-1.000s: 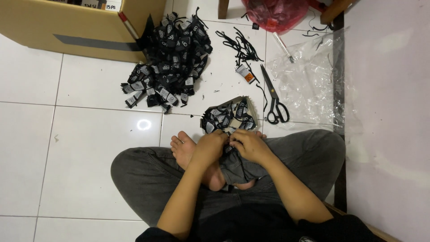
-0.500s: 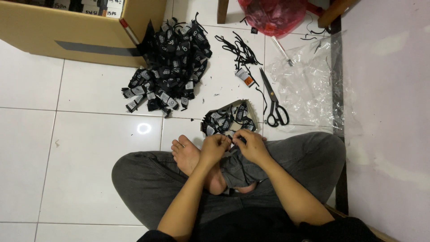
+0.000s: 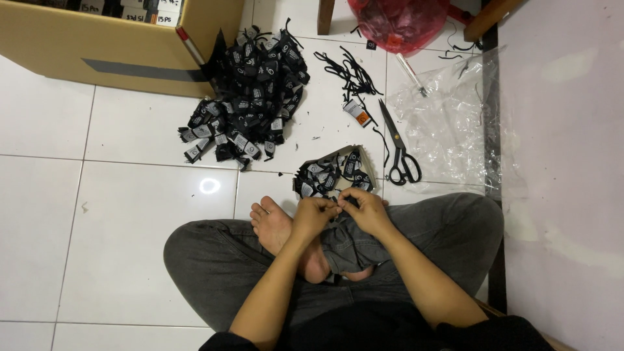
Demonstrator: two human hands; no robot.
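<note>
**Fingertip work on a small tag, seated on the floor**

The person sits cross-legged on white tiles. The left hand (image 3: 313, 213) and right hand (image 3: 365, 209) meet just above the lap, fingertips pinched together on a small dark item, apparently a tag (image 3: 339, 203) with its cord; it is too small to tell which part each hand grips. Directly beyond the hands lies a small box (image 3: 335, 174) of tags, touching the knee line. A larger pile (image 3: 246, 104) of black tags spreads farther out, beside a cardboard carton (image 3: 97, 45). Scissors (image 3: 400, 153) lie to the right of the small box, near loose cords (image 3: 348, 75) and a clear plastic bag (image 3: 448, 123); a red bag (image 3: 400, 23) sits at the far edge.

Technique, as judged: keep both pinches close to the joining point so the cord stays taut and short; work over the lap so a dropped piece lands on cloth, not tile; keep the supply box within reach of either hand, and the scissors with blades closed, clear of the bare foot (image 3: 273, 224).
</note>
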